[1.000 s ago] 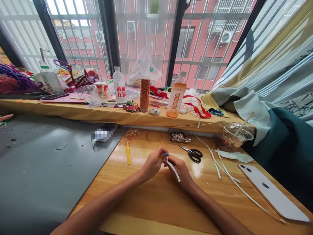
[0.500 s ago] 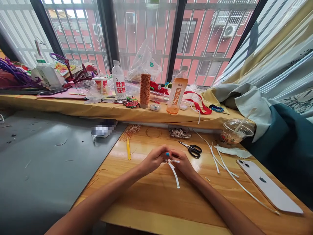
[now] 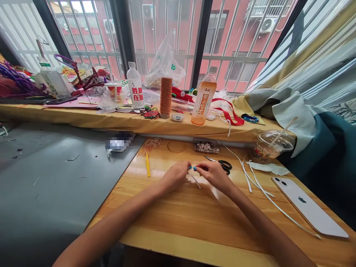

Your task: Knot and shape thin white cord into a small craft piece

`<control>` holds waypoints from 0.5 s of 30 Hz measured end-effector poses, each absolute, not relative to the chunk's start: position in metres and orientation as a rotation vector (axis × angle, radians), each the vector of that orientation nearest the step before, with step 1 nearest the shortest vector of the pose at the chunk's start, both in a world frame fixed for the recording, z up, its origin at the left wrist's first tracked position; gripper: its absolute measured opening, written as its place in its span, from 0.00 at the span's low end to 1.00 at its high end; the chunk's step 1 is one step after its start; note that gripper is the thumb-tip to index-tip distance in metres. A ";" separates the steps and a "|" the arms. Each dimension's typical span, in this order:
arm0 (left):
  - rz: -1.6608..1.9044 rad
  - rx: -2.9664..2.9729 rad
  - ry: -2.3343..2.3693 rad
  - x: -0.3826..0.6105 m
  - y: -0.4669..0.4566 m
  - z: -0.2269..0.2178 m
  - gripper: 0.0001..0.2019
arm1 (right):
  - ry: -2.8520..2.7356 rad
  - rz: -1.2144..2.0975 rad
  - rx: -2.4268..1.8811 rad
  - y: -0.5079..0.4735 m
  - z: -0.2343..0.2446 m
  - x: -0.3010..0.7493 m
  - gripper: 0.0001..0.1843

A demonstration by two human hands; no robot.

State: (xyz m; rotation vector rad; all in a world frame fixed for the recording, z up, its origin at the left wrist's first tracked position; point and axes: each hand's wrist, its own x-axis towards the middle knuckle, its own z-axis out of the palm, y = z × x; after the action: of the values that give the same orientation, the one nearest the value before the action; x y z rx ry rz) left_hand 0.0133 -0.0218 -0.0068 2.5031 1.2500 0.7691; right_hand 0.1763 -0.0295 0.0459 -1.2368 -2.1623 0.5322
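- Spreading under both forearms, the wooden table (image 3: 167, 226) carries the work; the hands meet above its middle, well apart from the phone (image 3: 308, 205) and the loose white cords (image 3: 247, 181).
- Left hand (image 3: 175, 175): the fingertips press together around the upper end of the white strip, seemingly pinching it.
- Right hand (image 3: 213, 174): thumb and forefinger are drawn close just beside the left fingertips; whether anything thin lies between them is too small to tell.
- Scissors (image 3: 225, 163): on the table behind the right hand, partly covered by it.
- White strip (image 3: 195, 181): hangs below the left fingertips, slanting toward the right, its lower end free.
- Doing this well, as I judge it, calls for a steady left pinch close to the strip's end, small fingertip movements on the right, and the free tail kept out from between the fingers. Keeping the right wrist off the scissors would help too.
- Against half a second ago, the hands are less bunched: a narrow gap shows between their fingertips. The scissors, then in full view, are now partly hidden, and less of the strip shows.
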 end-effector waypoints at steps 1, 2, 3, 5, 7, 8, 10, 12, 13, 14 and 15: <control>0.794 2.458 1.316 0.015 -0.021 -0.007 0.07 | -2.122 0.533 -1.237 -0.036 0.046 0.170 0.11; 0.819 2.393 1.382 0.016 -0.020 -0.006 0.07 | -2.095 0.531 -1.225 -0.043 0.045 0.163 0.11; 0.854 2.309 1.442 0.018 -0.019 -0.004 0.07 | -2.073 0.536 -1.207 -0.050 0.043 0.157 0.11; 0.955 2.125 1.515 0.021 -0.018 0.000 0.08 | -2.052 0.539 -1.181 -0.060 0.034 0.148 0.11; 1.086 1.950 1.504 0.024 -0.017 0.003 0.08 | -2.046 0.492 -1.122 -0.064 0.021 0.143 0.11; 1.147 1.877 1.470 0.024 -0.018 0.005 0.08 | -2.050 0.451 -1.089 -0.064 0.015 0.141 0.11; 1.242 1.761 1.367 0.025 -0.019 0.008 0.08 | -2.064 0.356 -1.051 -0.061 0.003 0.140 0.11; 1.312 1.679 1.277 0.026 -0.023 0.011 0.09 | -2.071 0.287 -1.039 -0.056 -0.003 0.141 0.11; 1.336 1.651 1.249 0.026 -0.024 0.013 0.09 | -2.077 0.261 -1.034 -0.053 -0.005 0.141 0.12; 1.357 1.628 1.231 0.026 -0.026 0.014 0.09 | -2.086 0.237 -1.025 -0.051 -0.005 0.142 0.12; 1.374 1.606 1.223 0.027 -0.027 0.016 0.09 | -2.104 0.209 -1.014 -0.049 -0.005 0.143 0.12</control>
State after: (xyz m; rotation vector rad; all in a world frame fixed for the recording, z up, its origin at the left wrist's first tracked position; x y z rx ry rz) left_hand 0.0265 -0.0271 0.0156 1.6062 1.2234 1.3736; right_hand 0.1430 -0.0493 -0.0049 -1.0139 -2.1038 0.2093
